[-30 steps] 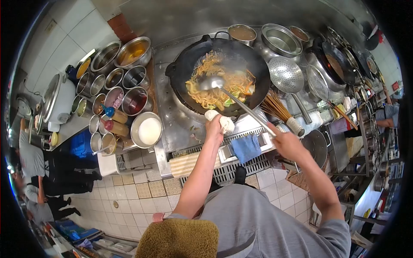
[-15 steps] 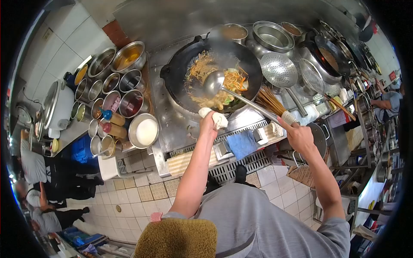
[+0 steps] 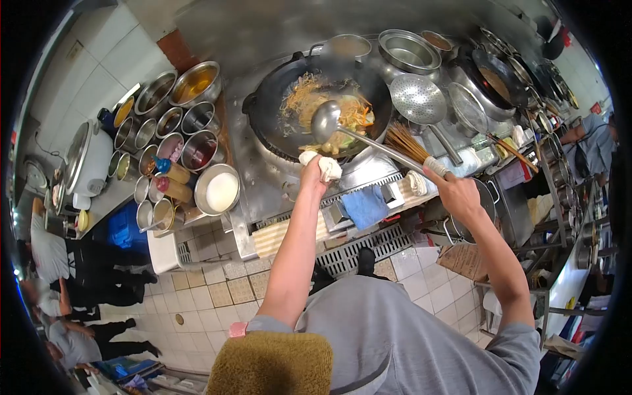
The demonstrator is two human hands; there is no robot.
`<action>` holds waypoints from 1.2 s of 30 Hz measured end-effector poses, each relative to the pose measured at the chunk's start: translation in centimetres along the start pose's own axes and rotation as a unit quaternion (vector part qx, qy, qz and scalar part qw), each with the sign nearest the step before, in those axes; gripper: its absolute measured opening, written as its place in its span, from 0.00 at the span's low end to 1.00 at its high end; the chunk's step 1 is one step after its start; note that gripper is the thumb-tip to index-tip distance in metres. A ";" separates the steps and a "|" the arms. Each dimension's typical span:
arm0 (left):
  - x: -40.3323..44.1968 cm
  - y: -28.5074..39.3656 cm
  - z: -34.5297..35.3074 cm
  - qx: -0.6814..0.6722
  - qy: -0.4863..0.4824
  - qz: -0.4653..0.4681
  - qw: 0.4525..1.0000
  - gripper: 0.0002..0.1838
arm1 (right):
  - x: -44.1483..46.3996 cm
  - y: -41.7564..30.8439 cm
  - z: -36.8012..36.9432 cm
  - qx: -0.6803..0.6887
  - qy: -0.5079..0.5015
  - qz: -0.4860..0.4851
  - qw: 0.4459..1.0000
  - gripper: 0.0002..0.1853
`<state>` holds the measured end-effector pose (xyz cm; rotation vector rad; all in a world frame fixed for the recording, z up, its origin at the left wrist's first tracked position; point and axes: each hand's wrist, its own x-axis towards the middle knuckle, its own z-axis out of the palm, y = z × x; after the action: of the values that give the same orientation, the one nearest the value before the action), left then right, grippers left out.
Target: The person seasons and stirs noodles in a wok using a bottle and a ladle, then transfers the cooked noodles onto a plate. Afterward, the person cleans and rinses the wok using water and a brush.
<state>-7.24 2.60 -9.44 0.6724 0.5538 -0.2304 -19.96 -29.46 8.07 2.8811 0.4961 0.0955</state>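
On the metal stove top (image 3: 240, 158), the wide black wok (image 3: 266, 102) is set ahead of both hands, straight forward of the left hand and forward and to the left of the right. A mound of noodles and cut vegetables (image 3: 306, 99) is spread across its bottom, veiled in part by steam. To the right of the wok, a perforated strainer (image 3: 418, 99) is laid, with a bundled bamboo brush (image 3: 406, 143) on its near side.

The long-handled ladle (image 3: 375, 146) is gripped near the end of its handle by the right hand (image 3: 459, 201), which is closed around it. Its long axis is slanted forward and leftward from that hand, carried over the near right rim, so that the round bowl is held at the near part of the food, well apart from the fingers that steer it.

The wok's near rim is much closer to the left hand (image 3: 314, 179), by which a bunched white cloth (image 3: 329, 168) is clasped, directly on the near side of the ladle's bowl. The cloth seems to be pressed to the rim, though whether a wok ear is caught inside it cannot be told.
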 end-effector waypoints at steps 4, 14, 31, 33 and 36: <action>-0.2 -0.7 0.0 0.043 0.015 0.028 0.999 0.11 | -4.8 -2.5 -2.7 0.369 -0.065 0.027 0.927 0.31; -5.0 -0.8 2.3 0.028 0.029 0.043 0.998 0.08 | -4.9 -3.5 -6.7 0.547 -0.193 0.094 0.809 0.30; -6.5 -3.1 -0.2 0.028 0.029 0.056 0.998 0.12 | 1.5 -3.8 -4.7 0.326 -0.109 0.078 0.936 0.32; -9.2 -5.9 -2.6 0.021 0.033 0.084 0.996 0.14 | 0.8 -4.0 -3.1 0.324 -0.080 0.068 0.940 0.33; -11.7 -5.4 -3.1 0.020 0.044 0.087 0.995 0.16 | -1.1 -3.3 -4.2 0.557 -0.114 0.124 0.813 0.35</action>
<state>-20.25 0.79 -7.86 0.7687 0.5734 -0.0493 -22.44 -25.95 11.43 3.9877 0.0955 -0.7482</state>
